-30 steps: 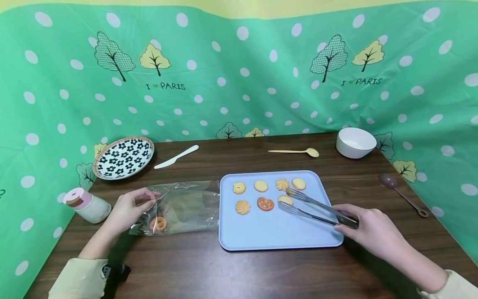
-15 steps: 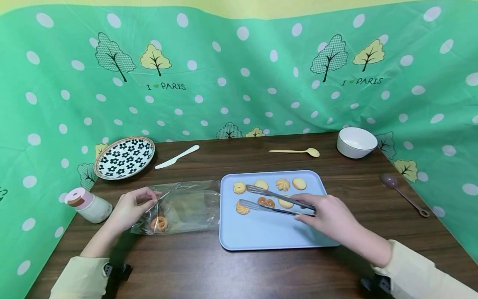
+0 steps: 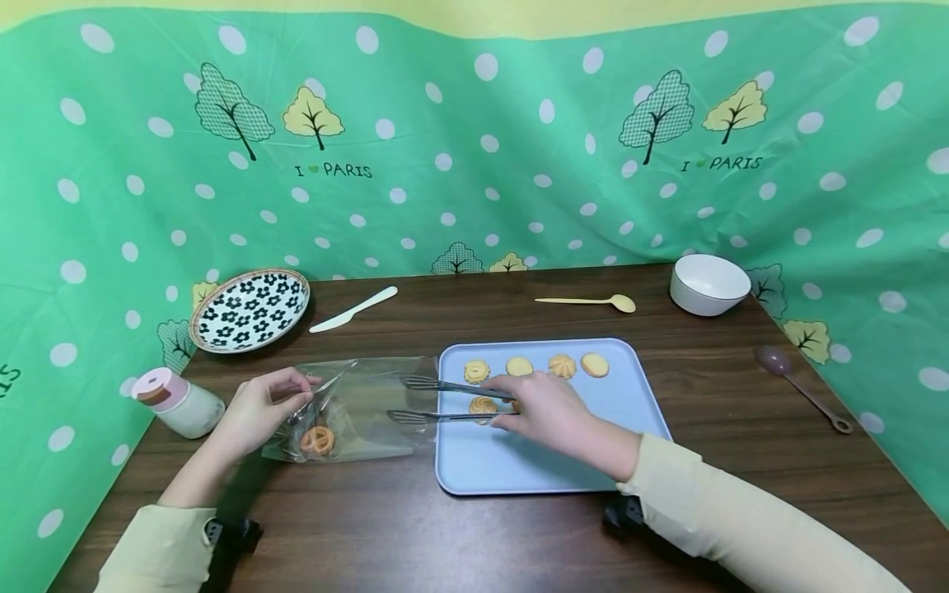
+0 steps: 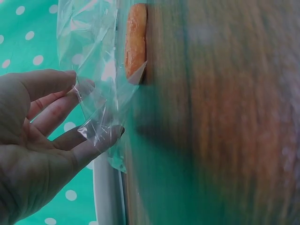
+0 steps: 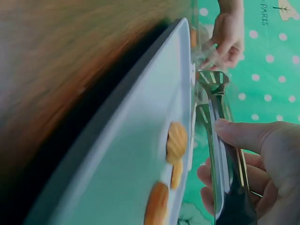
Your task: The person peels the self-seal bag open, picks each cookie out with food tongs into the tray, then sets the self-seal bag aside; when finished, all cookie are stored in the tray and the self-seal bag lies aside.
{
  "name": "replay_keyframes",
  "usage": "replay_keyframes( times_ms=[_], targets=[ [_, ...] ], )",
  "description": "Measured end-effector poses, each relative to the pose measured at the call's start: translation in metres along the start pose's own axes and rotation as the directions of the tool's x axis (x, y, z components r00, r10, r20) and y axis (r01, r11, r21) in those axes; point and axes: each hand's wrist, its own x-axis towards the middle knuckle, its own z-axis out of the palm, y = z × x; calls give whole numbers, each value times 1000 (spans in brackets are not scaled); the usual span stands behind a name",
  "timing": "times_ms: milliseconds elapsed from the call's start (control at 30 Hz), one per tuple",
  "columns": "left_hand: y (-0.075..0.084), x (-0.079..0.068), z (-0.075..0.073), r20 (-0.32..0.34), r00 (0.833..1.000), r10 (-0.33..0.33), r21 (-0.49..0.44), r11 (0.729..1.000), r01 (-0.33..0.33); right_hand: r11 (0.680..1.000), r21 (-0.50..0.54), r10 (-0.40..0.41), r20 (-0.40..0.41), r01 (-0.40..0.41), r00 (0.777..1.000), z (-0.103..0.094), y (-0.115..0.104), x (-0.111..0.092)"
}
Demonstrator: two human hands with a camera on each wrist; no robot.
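My left hand [image 3: 259,409] lifts an edge of a clear plastic bag [image 3: 374,432] between thumb and fingers. A brown pretzel-shaped cookie [image 3: 317,441] lies in the bag, close to this hand. My right hand [image 3: 552,412] grips metal tongs [image 3: 452,416], reaching across the blue tray [image 3: 511,473]. Their slotted tips are spread apart over the bag's right part, with nothing between them. On the tray are a ring-shaped cookie [image 3: 476,371], a swirl cookie [image 3: 483,406] and several other cookies [image 5: 177,140]; the right hand hides some of them.
At the left stand a pink-lidded jar [image 3: 178,402] and a flower-patterned plate [image 3: 250,311]. A white knife [image 3: 354,310] and a yellow spoon [image 3: 593,302] lie at the back. A white bowl [image 3: 708,284] and a brown spoon [image 3: 801,387] are on the right.
My right hand has swept left with the tongs, from the tray's right side until their tips are over the bag. My left hand has stayed at the bag.
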Motion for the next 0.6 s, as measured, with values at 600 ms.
replay_keyframes(
  times_ms=[600],
  targets=[
    [-2,-3,0,7,1000,-6,-27,1000,6,992,125,-40,152,21,988,31,-34,46]
  ],
)
